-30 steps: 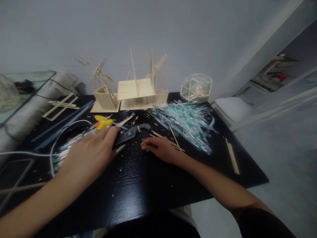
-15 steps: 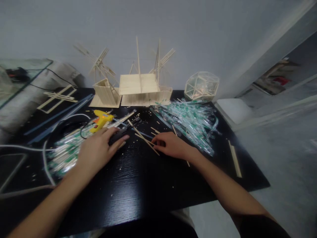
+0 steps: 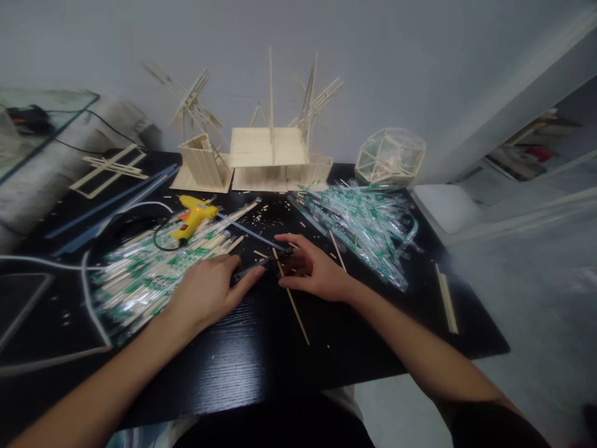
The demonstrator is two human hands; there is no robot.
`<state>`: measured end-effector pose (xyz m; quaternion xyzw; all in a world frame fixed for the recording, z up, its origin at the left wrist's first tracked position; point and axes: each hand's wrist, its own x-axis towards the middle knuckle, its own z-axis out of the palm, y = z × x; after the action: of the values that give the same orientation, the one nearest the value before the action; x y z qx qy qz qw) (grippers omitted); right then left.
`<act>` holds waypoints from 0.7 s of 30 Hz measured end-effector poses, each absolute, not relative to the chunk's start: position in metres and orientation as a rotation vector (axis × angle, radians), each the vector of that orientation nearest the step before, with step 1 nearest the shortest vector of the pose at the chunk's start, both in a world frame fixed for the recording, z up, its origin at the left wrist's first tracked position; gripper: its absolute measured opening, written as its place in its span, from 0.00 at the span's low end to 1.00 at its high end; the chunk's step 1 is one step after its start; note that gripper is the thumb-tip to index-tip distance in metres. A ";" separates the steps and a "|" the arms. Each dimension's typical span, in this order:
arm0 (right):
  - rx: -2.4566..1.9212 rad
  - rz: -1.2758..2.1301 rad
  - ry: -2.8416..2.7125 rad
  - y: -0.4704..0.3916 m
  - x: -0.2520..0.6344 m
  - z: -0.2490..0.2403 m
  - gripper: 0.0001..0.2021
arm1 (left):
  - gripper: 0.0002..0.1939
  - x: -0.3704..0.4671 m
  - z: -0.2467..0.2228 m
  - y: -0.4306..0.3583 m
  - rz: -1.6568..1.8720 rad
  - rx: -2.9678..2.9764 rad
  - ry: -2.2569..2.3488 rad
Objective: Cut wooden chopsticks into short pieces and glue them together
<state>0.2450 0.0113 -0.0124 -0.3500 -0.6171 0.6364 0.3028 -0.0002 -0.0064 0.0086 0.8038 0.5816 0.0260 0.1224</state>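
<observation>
Both hands have drawn closer together since the earlier frame, bringing the dark hand tool (image 3: 267, 262) up to the right fingers. Nearest lies the thin wooden stick (image 3: 296, 311), slanting over the black table (image 3: 233, 373), its far end beside the tool's tip. It should be light, stiff and dry rather than slippery, yet apt to snap if bent; a soft pinch near mid-length would suit it. Behind, the left hand (image 3: 205, 286) grips the tool, likely the heavier piece, best held by its handle. The right hand (image 3: 321, 270) is loosely open; whether it touches the stick, I cannot tell. Farther off sit the yellow glue gun (image 3: 194, 218) and delicate-looking wooden models (image 3: 268, 147).
</observation>
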 end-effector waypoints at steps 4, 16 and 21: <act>-0.844 1.833 -1.549 0.011 0.243 -0.017 0.31 | 0.32 0.003 0.006 -0.008 0.052 2.342 1.692; -0.922 1.776 -1.603 0.012 0.242 -0.021 0.27 | 0.36 0.005 0.003 -0.009 -0.037 2.297 1.694; -0.894 1.826 -1.550 0.014 0.242 -0.021 0.24 | 0.40 0.006 0.003 -0.009 -0.157 2.326 1.766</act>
<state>0.2421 0.0135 -0.0208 -0.3350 -0.5804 0.6838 0.2885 0.0058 -0.0094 0.0032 0.7906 0.6004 -0.0534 0.1082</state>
